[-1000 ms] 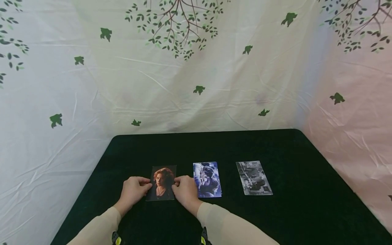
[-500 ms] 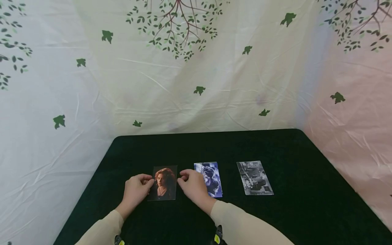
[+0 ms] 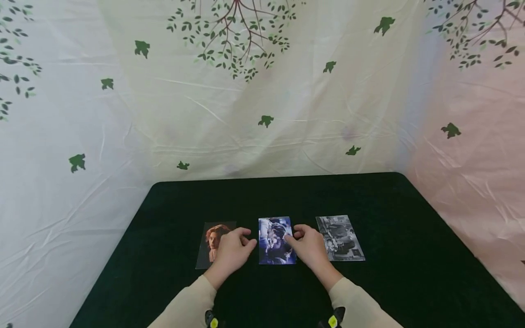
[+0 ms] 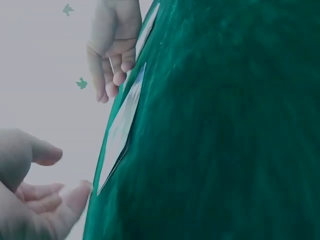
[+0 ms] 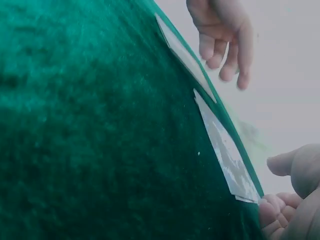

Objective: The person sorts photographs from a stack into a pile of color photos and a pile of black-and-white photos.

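In the head view, a blue-and-white picture card (image 3: 274, 241) lies on the dark green cloth between my hands. A second card edge shows under it in the right wrist view. My left hand (image 3: 230, 250) is just off its left edge, thumb and fingers parted, partly covering a dark portrait card (image 3: 203, 258). On the other side, my right hand (image 3: 311, 246) has its fingertips right at the blue card's right edge. In the right wrist view its thumb (image 5: 284, 164) stands apart from the fingers. A grey picture card (image 3: 341, 239) lies beyond, partly behind this hand.
The green cloth-covered table (image 3: 262, 196) has rounded far corners. Pale fabric (image 3: 229, 114) printed with leaves and branches hangs behind and beside it. The three card spots form a row across the table, with gaps of cloth between them.
Both hands have moved right. The left hand has let go of the portrait card and come to the blue card's left side; the right has gone from its left side to its right edge.
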`<state>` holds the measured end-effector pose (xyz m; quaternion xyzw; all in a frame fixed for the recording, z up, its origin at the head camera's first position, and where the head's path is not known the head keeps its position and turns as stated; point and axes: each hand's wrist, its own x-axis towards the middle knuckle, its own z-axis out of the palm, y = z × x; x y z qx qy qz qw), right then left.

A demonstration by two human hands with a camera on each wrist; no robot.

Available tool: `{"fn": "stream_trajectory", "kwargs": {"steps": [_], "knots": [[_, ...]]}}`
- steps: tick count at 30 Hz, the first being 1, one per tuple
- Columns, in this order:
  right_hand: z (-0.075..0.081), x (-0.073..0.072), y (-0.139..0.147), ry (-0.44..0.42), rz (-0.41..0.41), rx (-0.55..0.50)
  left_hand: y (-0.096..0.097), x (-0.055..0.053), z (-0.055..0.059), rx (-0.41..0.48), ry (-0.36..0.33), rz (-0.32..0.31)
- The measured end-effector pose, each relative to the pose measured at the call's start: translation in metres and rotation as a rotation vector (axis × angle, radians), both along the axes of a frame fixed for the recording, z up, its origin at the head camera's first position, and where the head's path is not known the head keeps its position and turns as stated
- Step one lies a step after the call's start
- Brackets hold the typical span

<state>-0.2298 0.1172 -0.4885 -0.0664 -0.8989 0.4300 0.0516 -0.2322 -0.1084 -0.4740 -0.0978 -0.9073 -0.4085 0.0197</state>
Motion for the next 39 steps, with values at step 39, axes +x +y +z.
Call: {"fn": "stream_trajectory", "kwargs": {"steps": [39], "knots": [[-0.016, -0.006, 0.0, -0.009, 0.069, 0.2, 0.037, -0.004, -0.024, -0.087, -0.092, 0.105]]}}
